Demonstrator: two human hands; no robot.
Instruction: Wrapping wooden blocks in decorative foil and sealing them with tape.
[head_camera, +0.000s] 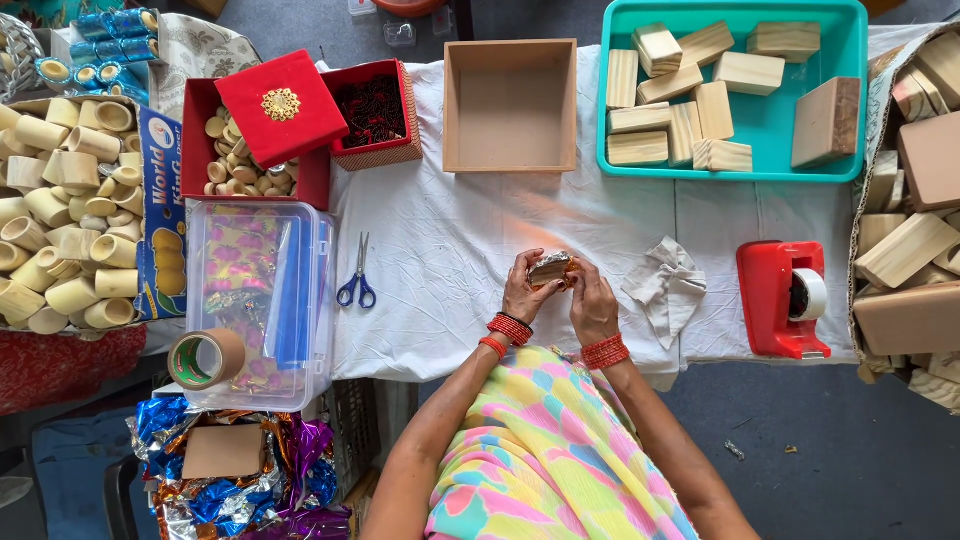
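My left hand (525, 290) and my right hand (592, 302) meet over the white cloth-covered table (450, 250), both gripping a small block wrapped in shiny silver and orange foil (551, 268). Fingers of both hands press on the foil. Red bangles circle both wrists. A crumpled pale cloth (668, 285) lies just right of my right hand. Blue-handled scissors (357, 275) lie to the left of my left hand.
An empty wooden box (510, 105) stands at the back, beside a teal tray (735, 90) of wooden blocks. A red tape dispenser (785, 298) sits right. Left are a clear plastic box (262, 300), a brown tape roll (205, 358), red boxes (290, 120) and several rings.
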